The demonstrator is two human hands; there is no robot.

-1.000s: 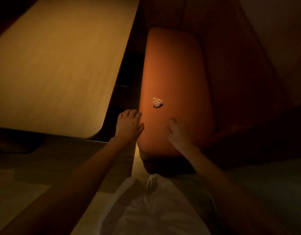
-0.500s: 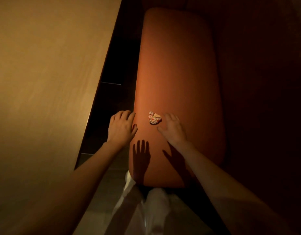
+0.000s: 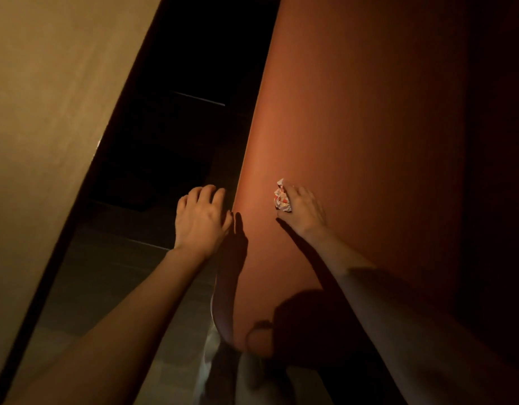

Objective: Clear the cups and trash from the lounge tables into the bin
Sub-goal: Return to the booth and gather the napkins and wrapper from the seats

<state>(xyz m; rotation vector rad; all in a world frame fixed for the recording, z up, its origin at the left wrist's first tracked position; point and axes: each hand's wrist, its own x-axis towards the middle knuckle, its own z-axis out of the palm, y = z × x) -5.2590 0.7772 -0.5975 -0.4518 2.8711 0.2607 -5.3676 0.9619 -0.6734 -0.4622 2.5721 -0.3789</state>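
Right hand (image 3: pixel 306 210) closing on the crumpled wrapper (image 3: pixel 282 197) on the orange bench seat (image 3: pixel 354 127).

Its fingers curl around the wad, which lies near the seat's edge; the left hand (image 3: pixel 201 217) hangs loosely curled, holding nothing. A loose pinch could flick the wrapper into the dark gap beside the table (image 3: pixel 48 97).

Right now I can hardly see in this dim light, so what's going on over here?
A person is leaning over an orange bench seat beside a wooden table. Their right hand is at a small crumpled wrapper lying on the seat, fingers touching it; whether it is gripped yet is unclear. The left hand rests at the seat's edge, holding nothing. No bin is in view.
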